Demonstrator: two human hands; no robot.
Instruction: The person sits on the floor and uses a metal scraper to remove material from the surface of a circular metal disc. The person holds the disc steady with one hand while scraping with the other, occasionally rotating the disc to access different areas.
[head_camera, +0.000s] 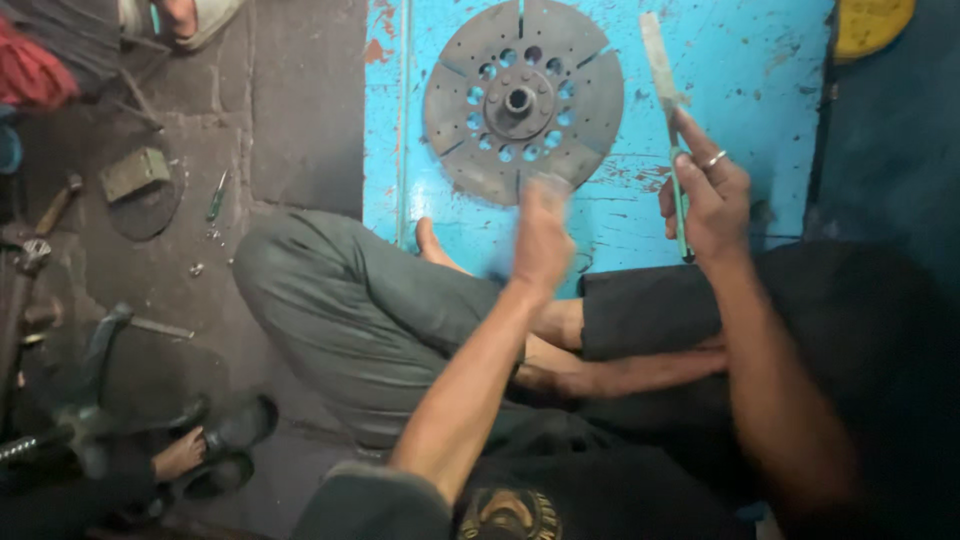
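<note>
At far left I see a small metal block (134, 172) and a screwdriver (216, 196) on the dark floor. The clutch disc (521, 100) lies flat on the blue panel (745, 75). My left hand (541, 238) hovers just below the disc rim; it is blurred, so I cannot tell its grip. My right hand (708, 195) is clamped around a flat file (665, 110), which points upward, right of the disc and apart from it.

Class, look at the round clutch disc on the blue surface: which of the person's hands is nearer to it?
Left. The left hand, blurred, is just below the clutch disc rim. The right hand holds a file off to the disc's right.
</note>
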